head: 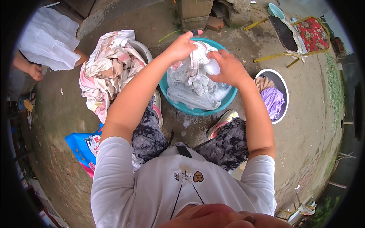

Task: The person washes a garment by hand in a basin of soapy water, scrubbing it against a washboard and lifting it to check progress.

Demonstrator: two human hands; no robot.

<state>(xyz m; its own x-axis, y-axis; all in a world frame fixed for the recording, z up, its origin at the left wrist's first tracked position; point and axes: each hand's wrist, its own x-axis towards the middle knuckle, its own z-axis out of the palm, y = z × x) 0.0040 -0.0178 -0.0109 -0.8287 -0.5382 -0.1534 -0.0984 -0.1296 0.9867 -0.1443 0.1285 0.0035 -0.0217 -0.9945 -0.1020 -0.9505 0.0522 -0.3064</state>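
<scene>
A teal plastic basin (196,113) stands on the ground before me, holding wet white cloth (194,98) and soapy suds (225,89). Over its far side, my left hand (182,47) grips a bunched white garment (201,52) with pinkish parts. A dark band wraps one finger of that hand. My right hand (229,68) holds the same garment from the right, its fingers curved around a smooth white oval piece (212,67). Whether that piece is soap or part of the garment, I cannot tell.
Pink-and-white cloth (109,68) spills over a grey basin (142,50) at left. Right, a white-rimmed basin (286,97) holds purple cloth (272,101). A blue detergent bag (81,148) lies near my left arm. Beyond are a chair (312,35), a brick (214,23) and another person (50,37).
</scene>
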